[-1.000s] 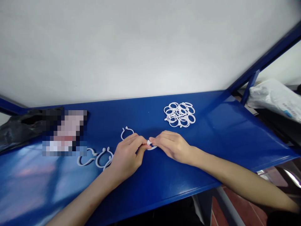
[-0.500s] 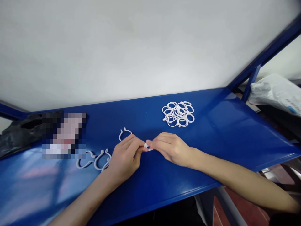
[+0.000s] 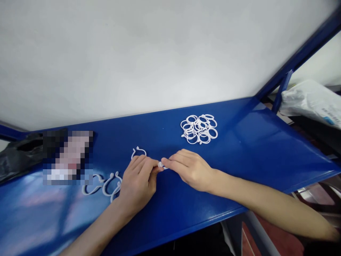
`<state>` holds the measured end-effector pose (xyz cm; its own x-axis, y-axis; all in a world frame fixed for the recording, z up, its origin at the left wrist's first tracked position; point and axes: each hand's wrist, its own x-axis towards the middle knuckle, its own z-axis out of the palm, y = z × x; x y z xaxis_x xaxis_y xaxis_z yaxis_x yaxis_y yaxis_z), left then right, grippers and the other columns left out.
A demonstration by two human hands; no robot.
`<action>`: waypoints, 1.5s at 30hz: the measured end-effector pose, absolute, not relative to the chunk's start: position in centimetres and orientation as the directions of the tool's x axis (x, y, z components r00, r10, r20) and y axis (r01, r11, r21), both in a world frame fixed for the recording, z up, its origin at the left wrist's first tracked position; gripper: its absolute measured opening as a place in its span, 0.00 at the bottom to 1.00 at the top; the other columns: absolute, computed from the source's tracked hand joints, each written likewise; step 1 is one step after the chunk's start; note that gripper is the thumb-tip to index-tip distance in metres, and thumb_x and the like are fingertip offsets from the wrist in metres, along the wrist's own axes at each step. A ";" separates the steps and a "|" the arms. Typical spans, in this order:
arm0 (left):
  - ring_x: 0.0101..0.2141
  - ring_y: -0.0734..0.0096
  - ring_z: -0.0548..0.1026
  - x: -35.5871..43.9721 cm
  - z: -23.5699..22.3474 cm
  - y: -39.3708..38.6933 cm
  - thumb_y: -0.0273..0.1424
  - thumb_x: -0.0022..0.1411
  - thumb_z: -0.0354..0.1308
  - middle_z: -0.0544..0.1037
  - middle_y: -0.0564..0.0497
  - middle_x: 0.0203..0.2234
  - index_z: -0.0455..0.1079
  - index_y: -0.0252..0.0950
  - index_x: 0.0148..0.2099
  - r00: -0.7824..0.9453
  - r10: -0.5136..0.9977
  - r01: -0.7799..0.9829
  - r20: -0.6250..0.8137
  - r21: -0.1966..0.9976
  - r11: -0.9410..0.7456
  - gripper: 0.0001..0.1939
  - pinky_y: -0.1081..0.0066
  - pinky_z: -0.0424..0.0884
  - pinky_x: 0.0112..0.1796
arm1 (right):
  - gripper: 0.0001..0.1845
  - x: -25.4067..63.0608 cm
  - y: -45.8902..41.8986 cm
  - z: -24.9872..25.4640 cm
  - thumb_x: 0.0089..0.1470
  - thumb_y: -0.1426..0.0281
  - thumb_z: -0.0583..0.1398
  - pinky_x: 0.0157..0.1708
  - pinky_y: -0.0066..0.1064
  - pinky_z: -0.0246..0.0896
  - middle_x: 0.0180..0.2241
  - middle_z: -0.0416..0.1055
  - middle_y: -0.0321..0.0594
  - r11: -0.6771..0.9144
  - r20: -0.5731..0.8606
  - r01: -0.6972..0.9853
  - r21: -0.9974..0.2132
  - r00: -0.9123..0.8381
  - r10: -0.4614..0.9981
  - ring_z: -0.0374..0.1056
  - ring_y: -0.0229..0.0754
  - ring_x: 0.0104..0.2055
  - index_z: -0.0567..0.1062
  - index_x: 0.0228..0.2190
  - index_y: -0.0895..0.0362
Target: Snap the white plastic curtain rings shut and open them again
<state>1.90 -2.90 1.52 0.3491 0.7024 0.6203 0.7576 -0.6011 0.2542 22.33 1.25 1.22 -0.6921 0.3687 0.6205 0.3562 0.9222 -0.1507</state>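
Between my two hands is a white plastic ring (image 3: 160, 164), mostly covered by the fingers. My left hand (image 3: 138, 179) pinches it from the left, fingers closed. From the right, my right hand (image 3: 189, 169) grips it with thumb and fingertips, also closed. Just behind the left hand lies an open white ring (image 3: 142, 149), partly hidden by the knuckles. More open rings (image 3: 108, 192) with knobbed ends lie left of that wrist. Farther back, to the right, sits a pile of closed white rings (image 3: 198, 129).
The blue table (image 3: 239, 142) meets a pale wall (image 3: 160, 53) at its back edge. At the left are a black plastic bag (image 3: 21, 153) and a blurred-out flat object (image 3: 71, 153). A clear plastic bag (image 3: 311, 101) stands beyond the blue frame post (image 3: 283, 90) at the right.
The whole view has shifted slightly, so hands and rings appear a little farther left. My right thumb now lies straighter over the held ring; both hands keep hold of it.
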 end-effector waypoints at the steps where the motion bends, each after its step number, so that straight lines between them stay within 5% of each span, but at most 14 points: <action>1: 0.28 0.70 0.69 1.9 1.4 -2.9 0.20 0.68 0.54 0.72 0.54 0.25 0.63 0.37 0.36 0.361 0.695 0.750 0.621 0.249 -0.613 0.09 0.68 0.65 0.33 | 0.15 22.4 1.1 1.3 0.69 0.78 0.49 0.34 0.33 0.68 0.35 0.78 0.45 0.926 0.615 0.354 -0.131 -0.703 0.356 0.72 0.41 0.36 0.73 0.49 0.66; 11: 0.30 0.66 0.72 0.6 1.5 -1.7 0.28 0.71 0.54 0.75 0.52 0.28 0.67 0.37 0.39 0.461 0.705 0.779 0.540 0.133 -0.612 0.05 0.65 0.67 0.35 | 0.15 22.4 2.7 1.4 0.70 0.76 0.50 0.36 0.33 0.67 0.40 0.78 0.46 0.921 0.567 0.389 -0.019 -0.755 0.330 0.71 0.40 0.37 0.75 0.49 0.62; 17: 0.46 0.53 0.74 -3.0 1.9 0.5 0.34 0.69 0.53 0.77 0.44 0.45 0.70 0.36 0.56 0.272 0.911 0.947 0.311 0.082 -0.311 0.16 0.56 0.69 0.44 | 0.15 24.7 7.0 1.4 0.68 0.71 0.53 0.34 0.33 0.66 0.42 0.75 0.47 0.693 0.576 0.698 -0.179 -0.497 0.649 0.70 0.43 0.37 0.77 0.48 0.58; 23: 0.48 0.51 0.74 -3.9 1.2 1.2 0.34 0.69 0.49 0.76 0.44 0.47 0.72 0.39 0.55 0.211 0.974 0.972 0.078 0.088 -0.218 0.17 0.54 0.68 0.46 | 0.07 27.3 10.0 1.4 0.63 0.70 0.59 0.41 0.40 0.65 0.34 0.76 0.42 0.576 0.576 0.750 -0.324 -0.326 0.749 0.68 0.46 0.36 0.77 0.39 0.57; 30: 0.46 0.54 0.75 -3.7 1.1 1.4 0.32 0.70 0.47 0.78 0.45 0.45 0.74 0.38 0.50 0.194 0.970 0.965 0.147 0.147 -0.215 0.15 0.55 0.67 0.45 | 0.08 27.0 10.3 0.6 0.63 0.68 0.59 0.43 0.42 0.62 0.36 0.77 0.45 0.568 0.572 0.761 -0.314 -0.326 0.752 0.66 0.48 0.39 0.78 0.36 0.56; 37: 0.42 0.61 0.76 -2.6 1.6 0.7 0.30 0.70 0.51 0.79 0.47 0.39 0.73 0.37 0.47 0.250 0.857 0.900 0.450 0.218 -0.377 0.10 0.61 0.68 0.42 | 0.09 25.3 7.3 2.1 0.66 0.68 0.57 0.45 0.43 0.66 0.40 0.77 0.46 0.731 0.635 0.624 -0.277 -0.452 0.626 0.69 0.48 0.42 0.78 0.40 0.56; 42: 0.37 0.67 0.75 -0.1 2.0 -0.8 0.25 0.68 0.56 0.78 0.50 0.36 0.72 0.38 0.45 0.363 0.712 0.780 0.602 0.221 -0.585 0.06 0.65 0.69 0.41 | 0.16 23.2 3.9 1.8 0.65 0.61 0.60 0.43 0.40 0.72 0.41 0.78 0.46 0.824 0.529 0.370 -0.428 -0.637 0.561 0.73 0.45 0.43 0.73 0.49 0.58; 45: 0.35 0.70 0.75 1.1 1.9 -1.7 0.23 0.67 0.57 0.77 0.52 0.34 0.71 0.38 0.44 0.393 0.669 0.706 0.631 0.259 -0.659 0.07 0.68 0.70 0.40 | 0.12 22.3 2.8 1.0 0.66 0.66 0.59 0.36 0.33 0.72 0.38 0.78 0.43 0.801 0.485 0.293 -0.522 -0.670 0.561 0.74 0.40 0.36 0.70 0.49 0.58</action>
